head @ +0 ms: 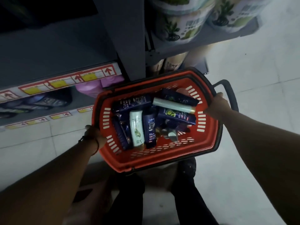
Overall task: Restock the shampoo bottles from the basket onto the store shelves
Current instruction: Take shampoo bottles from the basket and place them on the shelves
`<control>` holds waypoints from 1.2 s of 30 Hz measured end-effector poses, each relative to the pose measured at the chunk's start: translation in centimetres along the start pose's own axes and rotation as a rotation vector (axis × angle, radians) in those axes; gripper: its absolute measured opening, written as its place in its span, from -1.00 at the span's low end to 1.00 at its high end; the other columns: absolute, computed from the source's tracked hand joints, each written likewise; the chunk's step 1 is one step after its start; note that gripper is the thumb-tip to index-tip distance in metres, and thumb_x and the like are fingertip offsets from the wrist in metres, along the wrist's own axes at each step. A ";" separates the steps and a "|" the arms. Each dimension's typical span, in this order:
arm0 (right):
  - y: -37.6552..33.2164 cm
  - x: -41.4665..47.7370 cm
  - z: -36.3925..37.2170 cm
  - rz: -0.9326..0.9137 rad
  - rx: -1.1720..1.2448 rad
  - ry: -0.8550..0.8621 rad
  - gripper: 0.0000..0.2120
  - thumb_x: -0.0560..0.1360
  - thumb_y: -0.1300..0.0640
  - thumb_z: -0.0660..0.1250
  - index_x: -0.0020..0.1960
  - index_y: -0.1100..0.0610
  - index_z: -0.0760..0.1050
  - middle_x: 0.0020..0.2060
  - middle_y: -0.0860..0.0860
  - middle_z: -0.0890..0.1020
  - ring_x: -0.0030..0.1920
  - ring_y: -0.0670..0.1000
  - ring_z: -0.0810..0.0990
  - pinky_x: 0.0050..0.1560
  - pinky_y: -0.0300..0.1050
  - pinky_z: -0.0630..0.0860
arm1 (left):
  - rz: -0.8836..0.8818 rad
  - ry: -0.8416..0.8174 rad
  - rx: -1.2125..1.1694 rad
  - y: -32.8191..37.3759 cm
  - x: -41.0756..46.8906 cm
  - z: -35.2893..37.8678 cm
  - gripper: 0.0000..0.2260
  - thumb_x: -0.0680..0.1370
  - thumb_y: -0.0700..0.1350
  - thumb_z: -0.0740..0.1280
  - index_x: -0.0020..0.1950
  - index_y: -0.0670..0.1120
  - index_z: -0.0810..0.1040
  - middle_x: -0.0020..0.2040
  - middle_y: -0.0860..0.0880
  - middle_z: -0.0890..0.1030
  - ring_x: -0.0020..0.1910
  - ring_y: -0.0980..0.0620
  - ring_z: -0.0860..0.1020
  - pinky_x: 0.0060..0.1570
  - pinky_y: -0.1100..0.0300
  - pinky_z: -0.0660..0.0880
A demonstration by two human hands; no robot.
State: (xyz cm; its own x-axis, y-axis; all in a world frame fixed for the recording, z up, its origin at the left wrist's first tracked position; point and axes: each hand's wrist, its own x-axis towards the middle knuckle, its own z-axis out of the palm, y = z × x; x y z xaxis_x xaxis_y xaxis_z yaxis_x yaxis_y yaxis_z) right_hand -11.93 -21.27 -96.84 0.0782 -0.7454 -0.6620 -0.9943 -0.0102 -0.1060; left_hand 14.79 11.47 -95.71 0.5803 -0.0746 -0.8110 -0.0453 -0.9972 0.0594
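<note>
The shampoo bottles [151, 117] lie heaped in the red basket [162, 161], which looks full. The left hand [92, 133] and right hand [219, 101] each grip its rim beside the shelves [56, 59]. I'd say the restocking is all still to do.

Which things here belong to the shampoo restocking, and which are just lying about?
Job: red basket, dark blue shampoo bottles, white shampoo bottle, pale green bottle, price-tagged shelf, left hand and right hand gripping the basket's rim.
Just about: plant-printed packs top right, purple packs below the shelf.
</note>
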 end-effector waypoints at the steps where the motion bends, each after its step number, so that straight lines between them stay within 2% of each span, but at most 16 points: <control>1: -0.5 -0.5 -0.5 -0.006 0.006 -0.002 -0.36 0.45 0.20 0.43 0.39 0.30 0.16 0.19 0.30 0.51 0.16 0.33 0.57 0.01 0.08 0.55 | -0.016 -0.036 0.001 0.5 -0.2 -0.2 -0.58 0.53 -0.19 0.41 0.33 -0.14 0.35 0.10 -0.20 0.44 0.12 -0.23 0.53 -0.06 0.04 0.49; 3: -1.1 -1.6 -1.3 -0.016 -0.022 0.006 -0.32 0.41 0.13 0.45 0.40 0.25 0.18 0.22 0.27 0.46 0.22 0.33 0.52 0.16 0.20 0.55 | 0.043 -0.078 0.145 2.2 -1.2 -1.7 -0.85 0.62 -0.12 0.30 0.17 -0.10 0.45 -0.04 -0.13 0.47 -0.11 -0.08 0.53 -0.15 0.13 0.46; 4: -1.4 -2.4 -1.5 -0.028 -0.050 0.011 -0.31 0.41 0.12 0.46 0.40 0.24 0.19 0.23 0.26 0.43 0.24 0.33 0.50 0.20 0.22 0.53 | 0.091 -0.092 0.229 2.8 -1.9 -2.5 -0.90 0.64 -0.09 0.26 0.12 -0.08 0.48 -0.06 -0.11 0.49 -0.14 -0.04 0.51 -0.11 0.13 0.47; 7: -2.6 -5.4 -2.2 -0.098 -0.079 0.027 -0.31 0.40 0.11 0.50 0.42 0.18 0.25 0.22 0.23 0.45 0.24 0.29 0.48 0.21 0.19 0.52 | 0.193 -0.158 0.425 4.3 -3.3 -4.5 -0.73 0.61 -0.11 0.29 0.29 -0.16 0.52 0.15 -0.15 0.59 0.10 -0.14 0.57 0.15 0.04 0.52; 8: -2.9 -6.7 -2.0 -0.122 -0.057 0.022 -0.31 0.38 0.10 0.51 0.42 0.15 0.28 0.21 0.22 0.48 0.21 0.27 0.51 0.18 0.17 0.55 | 0.265 -0.177 0.426 4.7 -3.9 -4.8 -0.71 0.61 -0.12 0.30 0.30 -0.19 0.53 0.18 -0.13 0.58 0.11 -0.12 0.56 0.16 0.05 0.52; 11: -3.5 -11.8 -0.7 -0.155 0.100 -0.068 -0.41 0.41 0.11 0.52 0.37 0.12 0.37 0.18 0.14 0.55 0.09 0.17 0.59 0.07 0.07 0.62 | 0.522 -0.224 0.414 6.3 -8.0 -5.5 -0.80 0.62 -0.10 0.29 0.19 -0.15 0.56 0.12 -0.09 0.60 0.05 -0.05 0.57 0.03 0.13 0.53; 15: -3.0 -18.1 2.6 -0.226 0.270 -0.132 -0.62 0.48 0.06 0.45 0.24 0.07 0.43 0.05 0.04 0.58 -0.03 0.03 0.61 -0.02 -0.02 0.65 | 0.649 -0.242 0.411 5.8 -13.0 -5.8 -0.82 0.60 -0.22 0.28 0.07 -0.31 0.60 0.02 -0.23 0.65 0.02 -0.20 0.62 0.06 -0.06 0.57; 16: -2.6 -19.1 3.2 -0.245 0.289 -0.112 -0.65 0.49 0.05 0.44 0.22 0.07 0.44 0.04 0.02 0.58 -0.03 0.02 0.60 -0.03 -0.04 0.63 | 0.661 -0.250 0.443 5.1 -13.3 -5.9 -0.83 0.60 -0.24 0.28 0.06 -0.31 0.60 0.01 -0.22 0.66 0.00 -0.20 0.62 0.03 -0.02 0.58; 18: -2.0 -20.8 4.0 -0.269 0.299 -0.077 -0.68 0.49 0.04 0.41 0.19 0.07 0.46 0.05 0.02 0.58 -0.02 0.04 0.60 -0.04 -0.01 0.61 | 0.680 -0.248 0.523 3.5 -14.2 -6.0 -0.85 0.60 -0.23 0.28 0.09 -0.24 0.60 0.00 -0.12 0.64 -0.02 -0.09 0.58 -0.13 0.24 0.52; 20: -1.5 -22.2 4.8 -0.285 0.341 -0.071 -0.67 0.46 0.08 0.41 0.19 0.09 0.46 0.06 0.06 0.61 0.00 0.10 0.62 -0.01 0.06 0.63 | 0.656 -0.227 0.568 2.1 -14.3 -6.0 -0.85 0.59 -0.17 0.31 0.13 -0.17 0.57 0.03 -0.07 0.60 0.02 -0.04 0.56 -0.14 0.25 0.42; 24: -0.5 -23.5 6.1 -0.310 0.375 -0.044 -0.66 0.46 0.07 0.41 0.20 0.07 0.47 0.09 0.06 0.62 0.02 0.09 0.63 0.00 0.09 0.64 | 0.654 -0.186 0.639 0.0 -12.9 -5.5 -0.82 0.56 -0.12 0.36 0.15 -0.09 0.55 0.08 -0.04 0.63 0.03 0.00 0.57 -0.04 0.27 0.39; 27: 0.1 -22.8 7.2 -0.308 0.318 -0.028 -0.64 0.49 0.08 0.41 0.25 0.11 0.46 0.14 0.07 0.59 0.09 0.12 0.62 0.08 0.09 0.61 | 0.731 -0.154 0.698 -0.2 -10.2 -4.8 -0.91 0.53 -0.11 0.38 0.00 0.00 0.52 0.01 -0.03 0.64 0.04 -0.04 0.60 0.02 0.18 0.50; 29: -0.1 -21.2 8.1 -0.305 0.281 -0.002 -0.63 0.50 0.06 0.42 0.26 0.11 0.45 0.13 0.06 0.58 0.08 0.11 0.62 0.08 0.07 0.61 | 0.814 -0.137 0.747 0.5 -7.8 -4.2 -0.91 0.53 -0.11 0.37 -0.02 0.01 0.49 -0.03 -0.02 0.63 -0.01 -0.03 0.60 0.02 0.13 0.53; 31: -1.0 -19.1 9.5 -0.315 0.276 0.047 -0.61 0.50 0.00 0.42 0.26 0.09 0.45 0.11 0.05 0.56 0.06 0.09 0.61 0.06 0.06 0.61 | 0.929 -0.123 0.825 1.2 -4.5 -3.2 -0.87 0.54 -0.07 0.35 0.05 0.01 0.47 -0.01 0.02 0.60 0.00 -0.01 0.59 0.03 0.13 0.53; 36: -4.3 -12.8 15.0 -0.422 0.242 0.103 -0.55 0.48 0.03 0.44 0.31 0.11 0.44 0.19 0.09 0.55 0.14 0.11 0.58 0.16 0.07 0.56 | 1.209 -0.053 1.161 3.7 4.5 0.0 -0.69 0.55 0.07 0.28 0.25 0.02 0.41 0.16 0.05 0.50 0.17 0.03 0.50 0.06 0.21 0.38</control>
State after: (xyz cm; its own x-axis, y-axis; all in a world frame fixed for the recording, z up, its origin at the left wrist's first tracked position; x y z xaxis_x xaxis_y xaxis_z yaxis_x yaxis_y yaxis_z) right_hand -7.62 -1.68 -99.04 0.4508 -0.7715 -0.4490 -0.8313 -0.1796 -0.5259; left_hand 17.28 7.42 -99.12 -0.2595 -0.7212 -0.6423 -0.9646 0.1614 0.2085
